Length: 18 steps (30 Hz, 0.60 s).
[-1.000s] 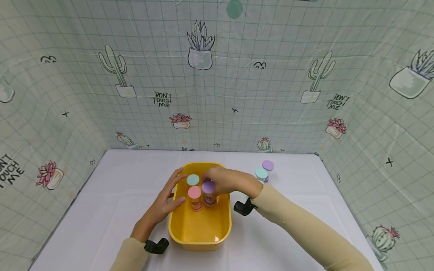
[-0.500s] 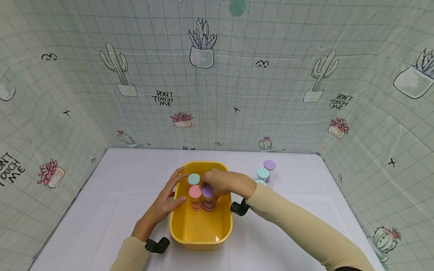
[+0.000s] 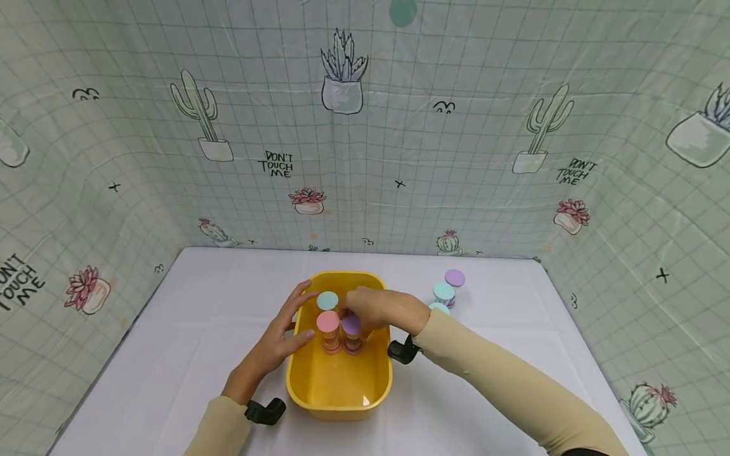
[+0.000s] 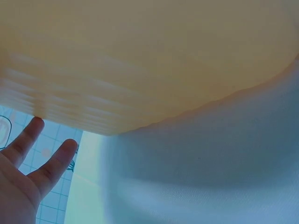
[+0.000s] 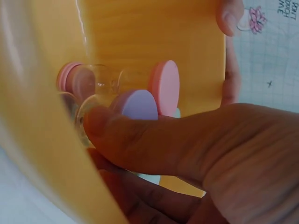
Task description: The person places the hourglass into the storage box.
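Observation:
A yellow plastic bin (image 3: 339, 408) stands on the white table, with several sand timers upright in it. My right hand (image 3: 379, 309) reaches over its right side and grips a purple-capped sand timer (image 3: 351, 325), thumb on the clear body in the right wrist view. Close beside that one is a pink-capped sand timer (image 3: 327, 322), and behind it a mint-capped one (image 3: 327, 301). Along the bin's left rim rests my left hand (image 3: 276, 342), fingers spread. In the right wrist view another mint cap (image 5: 149, 178) peeks out below my right thumb.
Right of the bin, near the table's back, a mint-capped timer (image 3: 443, 291) and a purple-capped one (image 3: 455, 277) stand close together. Another mint cap (image 3: 439, 308) is partly hidden by my right forearm. A patterned cloth (image 3: 365, 158) hangs around the table's back and sides.
My right hand has lowered the purple-capped timer and brought it closer to the pink-capped one, then nearly stopped. The left hand stays at the bin's rim.

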{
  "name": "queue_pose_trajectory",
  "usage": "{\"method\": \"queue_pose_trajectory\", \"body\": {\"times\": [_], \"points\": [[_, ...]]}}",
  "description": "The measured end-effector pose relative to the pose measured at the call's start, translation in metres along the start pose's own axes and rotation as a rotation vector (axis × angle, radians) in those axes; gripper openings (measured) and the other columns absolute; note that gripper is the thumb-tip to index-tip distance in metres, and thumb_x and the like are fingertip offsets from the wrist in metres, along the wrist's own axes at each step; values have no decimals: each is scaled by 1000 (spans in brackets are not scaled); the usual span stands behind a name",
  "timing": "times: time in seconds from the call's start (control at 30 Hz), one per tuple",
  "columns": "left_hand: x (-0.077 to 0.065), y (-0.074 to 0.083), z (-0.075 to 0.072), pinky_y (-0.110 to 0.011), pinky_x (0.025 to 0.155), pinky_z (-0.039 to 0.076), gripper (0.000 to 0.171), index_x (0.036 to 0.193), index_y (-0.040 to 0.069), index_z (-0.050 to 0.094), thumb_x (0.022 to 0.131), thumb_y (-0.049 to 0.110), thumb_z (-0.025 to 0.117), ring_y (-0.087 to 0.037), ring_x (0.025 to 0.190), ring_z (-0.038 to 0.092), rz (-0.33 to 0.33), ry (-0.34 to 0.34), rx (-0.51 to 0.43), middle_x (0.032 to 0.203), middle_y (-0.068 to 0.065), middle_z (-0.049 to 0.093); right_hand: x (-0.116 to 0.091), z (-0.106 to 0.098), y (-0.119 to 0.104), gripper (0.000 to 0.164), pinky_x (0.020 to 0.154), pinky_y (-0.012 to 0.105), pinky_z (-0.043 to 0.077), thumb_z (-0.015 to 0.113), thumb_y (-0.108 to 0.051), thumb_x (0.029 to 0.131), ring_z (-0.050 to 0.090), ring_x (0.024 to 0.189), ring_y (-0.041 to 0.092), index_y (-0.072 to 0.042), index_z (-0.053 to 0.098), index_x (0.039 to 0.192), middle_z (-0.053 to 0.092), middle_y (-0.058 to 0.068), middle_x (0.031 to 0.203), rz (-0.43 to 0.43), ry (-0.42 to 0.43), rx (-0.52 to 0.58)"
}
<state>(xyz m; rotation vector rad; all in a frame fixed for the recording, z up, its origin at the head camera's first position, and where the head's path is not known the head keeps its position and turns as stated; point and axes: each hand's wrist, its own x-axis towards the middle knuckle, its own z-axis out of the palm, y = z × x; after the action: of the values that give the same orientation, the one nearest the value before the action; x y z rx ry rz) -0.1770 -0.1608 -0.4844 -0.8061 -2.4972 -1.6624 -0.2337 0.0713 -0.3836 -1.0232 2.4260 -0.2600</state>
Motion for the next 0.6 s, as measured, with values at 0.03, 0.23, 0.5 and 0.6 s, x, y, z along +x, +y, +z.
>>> {"method": "queue_pose_trajectory", "body": {"times": [0.03,0.23,0.5,0.6], "points": [[0,0,0,-65,99,43,64,157,14,40,96,21,60,-48,151,27,0,1,0,173,-10,14,0,0,0,36,80,21,52,87,1,78,59,87,9,-12,78,110,71,-6,98,-2,0,3],[3,0,-1,-65,98,43,64,157,14,40,96,21,60,-48,151,27,8,-1,9,173,-10,15,-1,-1,0,37,79,20,52,84,1,81,59,87,9,-12,78,115,72,-7,100,1,11,9],[0,0,0,-63,96,44,64,157,16,40,96,17,59,-48,152,26,9,8,8,173,-10,15,-17,-9,-1,28,90,28,56,74,-7,94,68,101,16,-10,75,121,76,1,116,-74,73,47],[-1,0,3,-62,96,44,64,157,14,40,96,17,59,-50,151,27,14,7,0,173,-11,14,-29,-7,3,28,95,34,57,71,-10,97,70,109,22,-7,73,124,74,6,123,-103,122,120]]}}
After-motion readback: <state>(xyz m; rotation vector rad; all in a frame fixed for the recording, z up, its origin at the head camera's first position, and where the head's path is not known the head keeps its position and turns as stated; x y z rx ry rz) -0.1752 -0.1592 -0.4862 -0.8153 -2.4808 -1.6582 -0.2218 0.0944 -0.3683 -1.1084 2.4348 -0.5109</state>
